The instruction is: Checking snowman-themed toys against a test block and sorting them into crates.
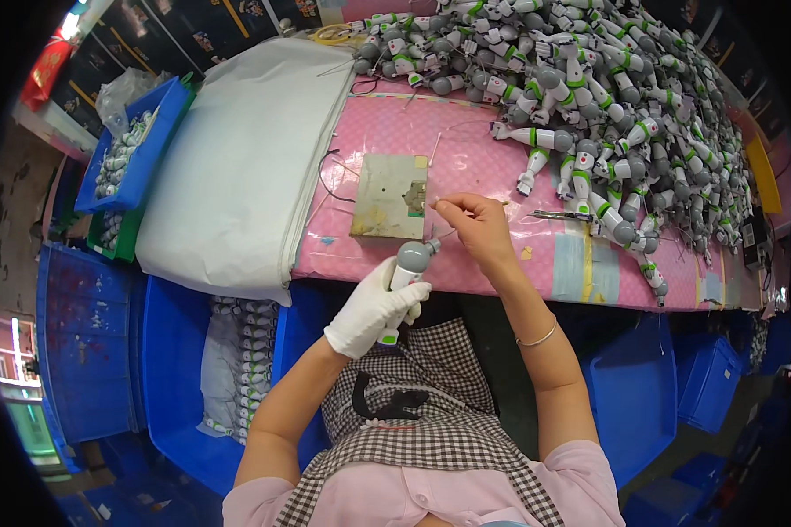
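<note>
One white piece (406,274), round grey end (412,256), green patch (388,339), clamped in gloved left hand (371,309), right hand (479,227) pinched together

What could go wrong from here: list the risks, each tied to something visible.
1. The thin wire by the grey end of the white-and-grey part in the gloved left hand could get strained or snagged near the bare right hand.
2. One loose part lies at the front edge of the pink-covered table; a nudge might drop it.
3. The metal tool beside the heap of parts might catch or scratch some.
</note>
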Motion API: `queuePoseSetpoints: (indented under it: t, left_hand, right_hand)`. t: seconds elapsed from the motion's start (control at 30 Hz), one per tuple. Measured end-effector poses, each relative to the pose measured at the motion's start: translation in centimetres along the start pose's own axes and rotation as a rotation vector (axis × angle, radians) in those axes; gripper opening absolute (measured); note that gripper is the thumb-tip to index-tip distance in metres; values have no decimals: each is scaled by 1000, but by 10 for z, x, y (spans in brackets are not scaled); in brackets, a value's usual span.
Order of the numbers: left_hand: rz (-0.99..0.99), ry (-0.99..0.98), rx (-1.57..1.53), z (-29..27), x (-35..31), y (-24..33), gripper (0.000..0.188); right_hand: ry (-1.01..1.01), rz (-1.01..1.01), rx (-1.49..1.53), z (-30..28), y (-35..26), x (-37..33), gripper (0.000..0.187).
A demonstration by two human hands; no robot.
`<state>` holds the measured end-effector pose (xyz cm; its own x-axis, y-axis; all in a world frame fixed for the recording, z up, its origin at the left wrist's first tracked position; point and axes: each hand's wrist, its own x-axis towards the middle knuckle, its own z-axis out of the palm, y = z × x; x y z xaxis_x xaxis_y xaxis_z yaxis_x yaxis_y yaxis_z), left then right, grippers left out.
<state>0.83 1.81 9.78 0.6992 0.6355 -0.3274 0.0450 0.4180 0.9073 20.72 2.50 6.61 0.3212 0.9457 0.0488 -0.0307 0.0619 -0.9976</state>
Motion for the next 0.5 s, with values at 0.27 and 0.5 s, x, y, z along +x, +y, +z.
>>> queuePoseSetpoints:
  t: [0.27, 0.5]
  left_hand:
    - [7, 81, -237, -12, 20, 16, 31]
    - [10, 25, -330, -20, 28, 16, 34]
  right_hand:
    - [-132, -330, -791, -4, -23, 25, 16]
    - [-424, -110, -808, -7, -37, 49, 18]
